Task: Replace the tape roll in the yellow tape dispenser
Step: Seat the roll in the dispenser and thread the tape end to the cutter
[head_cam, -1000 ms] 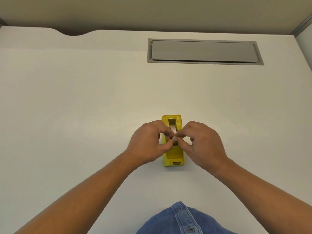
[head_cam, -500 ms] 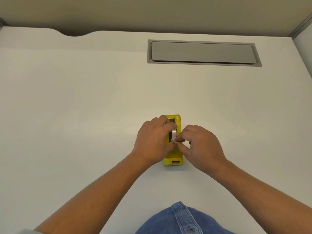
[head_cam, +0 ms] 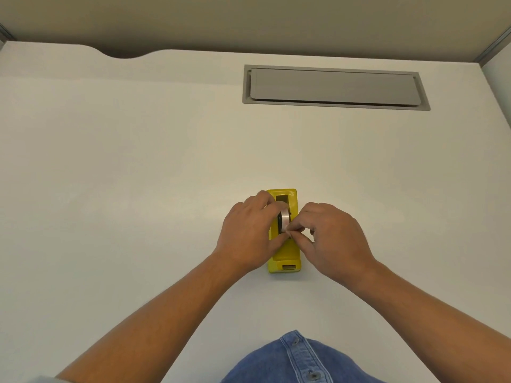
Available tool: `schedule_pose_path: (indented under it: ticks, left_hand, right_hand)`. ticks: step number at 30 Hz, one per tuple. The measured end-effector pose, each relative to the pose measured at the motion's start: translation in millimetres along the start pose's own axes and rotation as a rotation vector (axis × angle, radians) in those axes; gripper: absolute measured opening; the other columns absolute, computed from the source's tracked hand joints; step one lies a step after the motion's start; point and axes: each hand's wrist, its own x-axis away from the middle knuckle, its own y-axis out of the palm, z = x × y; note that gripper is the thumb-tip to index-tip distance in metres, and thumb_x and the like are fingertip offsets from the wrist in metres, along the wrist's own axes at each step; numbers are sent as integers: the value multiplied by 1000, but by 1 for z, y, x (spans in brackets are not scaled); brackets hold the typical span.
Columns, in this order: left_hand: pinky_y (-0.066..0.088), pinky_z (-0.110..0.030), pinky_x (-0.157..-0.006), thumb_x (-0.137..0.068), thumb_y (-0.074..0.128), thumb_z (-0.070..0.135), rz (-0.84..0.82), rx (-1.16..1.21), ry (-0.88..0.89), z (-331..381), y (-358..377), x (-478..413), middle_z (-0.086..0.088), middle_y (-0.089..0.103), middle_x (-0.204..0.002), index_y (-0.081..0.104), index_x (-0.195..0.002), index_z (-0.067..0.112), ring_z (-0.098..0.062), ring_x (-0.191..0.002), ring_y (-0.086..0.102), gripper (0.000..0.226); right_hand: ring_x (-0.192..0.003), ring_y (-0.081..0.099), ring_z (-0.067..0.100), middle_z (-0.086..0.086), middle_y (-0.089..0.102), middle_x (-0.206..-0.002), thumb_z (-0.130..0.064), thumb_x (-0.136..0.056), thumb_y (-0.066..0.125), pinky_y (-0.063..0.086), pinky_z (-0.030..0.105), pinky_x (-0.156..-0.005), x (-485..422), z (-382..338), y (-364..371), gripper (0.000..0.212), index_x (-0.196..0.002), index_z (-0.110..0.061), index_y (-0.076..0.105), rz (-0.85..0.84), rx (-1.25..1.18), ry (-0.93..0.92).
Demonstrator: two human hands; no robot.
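1. Yellow tape dispenser (head_cam: 284, 251): mid-table, toward the near edge.
2. Left hand (head_cam: 249, 234) grips tape roll (head_cam: 284, 221) above its cradle.
3. Right hand (head_cam: 330, 240) pinches the roll's near rim.
4. Step: probably seating; next, align the hub.

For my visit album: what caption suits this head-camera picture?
Both hands, left and right, grip a tape roll over the yellow dispenser.

It looked like an office: a plain white desk (head_cam: 138, 189) with a grey cable-access hatch (head_cam: 334, 87) and a curved cutout (head_cam: 121, 54), against a beige partition (head_cam: 249, 20).
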Motion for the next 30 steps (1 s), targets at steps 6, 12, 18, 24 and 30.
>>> schedule_pose_path:
  ticks: [6,12,18,24,30]
  left_hand:
    - [42,-39,-98,-51,54,89,-139,-62,42,-10,-1,16,4,34,-149,33,-143,27,-18,-127,43,112]
    - [42,-39,-98,-48,63,85,-143,-182,70,-16,4,21,5,25,-158,19,-149,25,-20,-131,42,126]
    - [46,-39,-93,-48,65,83,-122,-207,49,-12,7,21,8,27,-158,24,-148,26,-18,-122,50,122]
    - [46,-39,-93,-48,68,80,-129,-230,26,-8,5,21,8,25,-159,26,-148,26,-19,-122,51,121]
    - [45,-41,-96,-49,69,80,-132,-237,19,-6,6,22,7,24,-160,24,-149,26,-20,-127,49,122]
  right_hand:
    - [-74,56,11,-11,65,-80,-26,-84,70,49,32,-58,5,-3,1,4,-85,-26,74,-19,-10,18]
    - [-76,58,14,-10,65,-80,-25,-85,69,50,34,-59,9,-6,2,5,-83,-25,73,-19,-5,44]
    - [-76,58,14,-9,67,-81,-25,-85,67,50,34,-60,15,-13,-1,7,-84,-24,73,-17,30,33]
    - [-73,58,15,-8,67,-80,-27,-86,66,50,33,-55,33,-20,0,8,-82,-24,72,-38,87,-12]
    - [-70,60,14,-5,70,-80,-26,-84,72,49,26,-54,51,-22,0,5,-83,-22,74,-9,104,-18]
